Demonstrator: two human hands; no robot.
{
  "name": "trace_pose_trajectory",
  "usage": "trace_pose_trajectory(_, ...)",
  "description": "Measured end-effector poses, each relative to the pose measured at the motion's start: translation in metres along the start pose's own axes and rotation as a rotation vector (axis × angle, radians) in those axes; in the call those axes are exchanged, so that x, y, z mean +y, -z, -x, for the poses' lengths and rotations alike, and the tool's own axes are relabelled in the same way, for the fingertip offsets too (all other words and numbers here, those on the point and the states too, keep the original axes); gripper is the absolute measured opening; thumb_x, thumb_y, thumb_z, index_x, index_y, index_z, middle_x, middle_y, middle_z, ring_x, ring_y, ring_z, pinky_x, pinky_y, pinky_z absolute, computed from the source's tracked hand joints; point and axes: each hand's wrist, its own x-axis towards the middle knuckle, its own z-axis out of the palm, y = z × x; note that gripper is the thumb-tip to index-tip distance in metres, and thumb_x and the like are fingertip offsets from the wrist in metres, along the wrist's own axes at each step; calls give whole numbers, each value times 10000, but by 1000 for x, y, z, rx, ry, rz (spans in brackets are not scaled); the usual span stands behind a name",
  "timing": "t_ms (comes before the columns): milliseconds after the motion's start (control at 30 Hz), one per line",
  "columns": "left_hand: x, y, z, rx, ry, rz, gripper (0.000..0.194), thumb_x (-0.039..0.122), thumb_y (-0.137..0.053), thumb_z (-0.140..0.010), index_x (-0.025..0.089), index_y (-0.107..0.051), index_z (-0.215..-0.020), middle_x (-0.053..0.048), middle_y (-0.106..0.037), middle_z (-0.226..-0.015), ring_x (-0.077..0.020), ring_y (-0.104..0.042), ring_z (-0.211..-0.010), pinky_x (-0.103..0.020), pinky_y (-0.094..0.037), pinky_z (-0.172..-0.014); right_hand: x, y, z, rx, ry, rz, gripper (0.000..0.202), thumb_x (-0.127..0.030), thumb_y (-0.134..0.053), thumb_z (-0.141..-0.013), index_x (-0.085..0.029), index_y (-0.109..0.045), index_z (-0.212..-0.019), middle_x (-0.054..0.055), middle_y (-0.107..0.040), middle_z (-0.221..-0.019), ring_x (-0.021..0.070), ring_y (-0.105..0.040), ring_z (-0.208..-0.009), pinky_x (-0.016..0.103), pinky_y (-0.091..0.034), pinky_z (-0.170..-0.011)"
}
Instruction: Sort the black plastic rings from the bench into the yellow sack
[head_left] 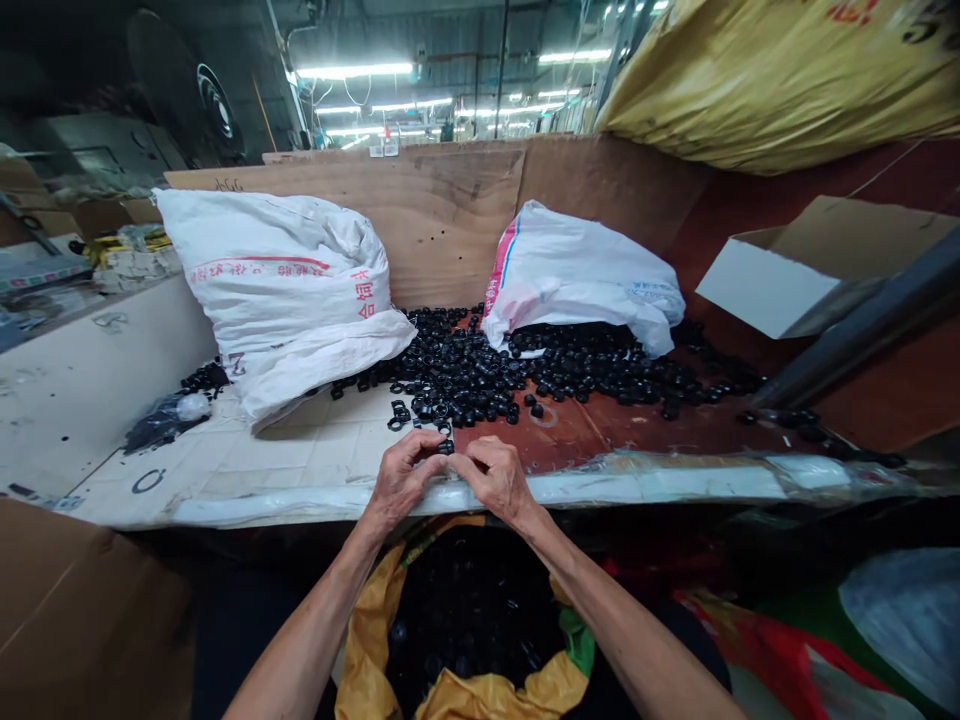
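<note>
Near the bench's front edge, my left hand (pixel 406 474) and my right hand (pixel 495 478) meet with their fingertips close together. Between them is a small black plastic part (pixel 445 447), pinched by the fingers of both hands; its exact kind is too small to make out. Just beyond my fingers spreads a pile of loose black plastic parts (pixel 480 372), some shaped like rings and some like caps. Below my wrists, an open yellow sack (pixel 375 610) holds many dark pieces.
Two white woven sacks, one on the left (pixel 300 290) and one on the right (pixel 585 270), lie on the bench (pixel 300 470). A wooden board (pixel 450 220) stands behind. An open carton (pixel 780 285) and a metal bar (pixel 862 330) are at right. A yellow sack (pixel 780 90) hangs over the upper right.
</note>
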Motion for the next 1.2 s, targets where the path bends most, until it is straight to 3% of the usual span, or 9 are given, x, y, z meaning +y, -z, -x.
trace_pose_trajectory(133, -1, 1, -1, -15, 37, 26, 169, 307, -703, -892, 188, -717, -1011, -59, -691, -995, -184, -665, -931, -311, -540, -856, 1, -2, 0, 25, -30, -144, 145, -310, -595, -916, -205, -689, -949, 33, -660, -807, 162, -583, -692, 259, -453, -634)
trace_pose_trajectory(467, 14, -1, 18, -118, 111, 11, 171, 299, -665, -924, 198, -712, -1053, -68, -705, -1048, -199, -673, -989, -324, -528, -906, -9, -8, 19, 10, -174, -198, 84, -260, -580, -867, -194, -626, -893, 8, -616, -736, 141, -578, -628, 241, -457, -594)
trace_pose_trajectory(567, 22, 1, 31, -98, 41, -76, 177, 272, -627, -943, 203, -695, -1092, -76, -704, -1083, -198, -670, -1022, -336, -520, -933, -20, -9, 30, -56, -371, -316, 103, -272, -563, -868, -196, -599, -929, -25, -595, -668, 123, -558, -533, 220, -428, -513)
trace_pose_trajectory(667, 33, 14, 32, -243, 27, -128, 182, 275, -620, -938, 192, -696, -1080, -77, -715, -1060, -200, -675, -1005, -330, -524, -916, -23, -2, 31, -246, -509, -375, 91, -259, -570, -844, -193, -607, -894, -61, -552, -577, 106, -509, -446, 207, -378, -459)
trace_pose_trajectory(767, 35, 23, 15, -351, 149, -211, 187, 360, -668, -898, 180, -713, -919, -43, -714, -886, -174, -676, -800, -276, -536, -728, -10, 7, 15, -317, -418, -188, 94, -243, -626, -807, -186, -629, -733, -38, -570, -569, 123, -537, -509, 223, -389, -513)
trace_pose_trajectory(833, 25, 20, -2, -215, 161, -347, 191, 371, -685, -871, 181, -702, -871, -27, -692, -817, -164, -648, -704, -270, -513, -647, 5, 11, -1, -155, -319, 41, 68, -189, -623, -802, -183, -654, -741, -4, -612, -650, 156, -586, -627, 255, -437, -619)
trace_pose_trajectory(900, 9, 8, -17, -84, 92, -499, 158, 300, -699, -842, 181, -699, -946, -37, -684, -838, -183, -647, -723, -299, -521, -679, 22, 10, -15, -16, -270, 245, 107, -126, -607, -794, -174, -683, -852, 39, -641, -792, 189, -617, -741, 290, -465, -718)
trace_pose_trajectory(1000, -14, -13, -31, 26, 29, -677, 250, 243, -731, -807, 177, -682, -1043, -69, -676, -912, -234, -661, -844, -344, -527, -774, 42, 3, -29, -30, -225, 402, 262, -148, -632, -828, -177, -687, -1083, 87, -627, -1000, 211, -632, -828, 303, -478, -749)
trace_pose_trajectory(1200, -20, -22, -29, -43, 84, -734, 136, 208, -669, -859, 182, -676, -992, -94, -686, -981, -251, -674, -861, -348, -508, -774, 49, -8, -32, -114, -164, 453, 102, -167, -615, -884, -198, -668, -965, 68, -602, -980, 186, -610, -788, 274, -448, -691)
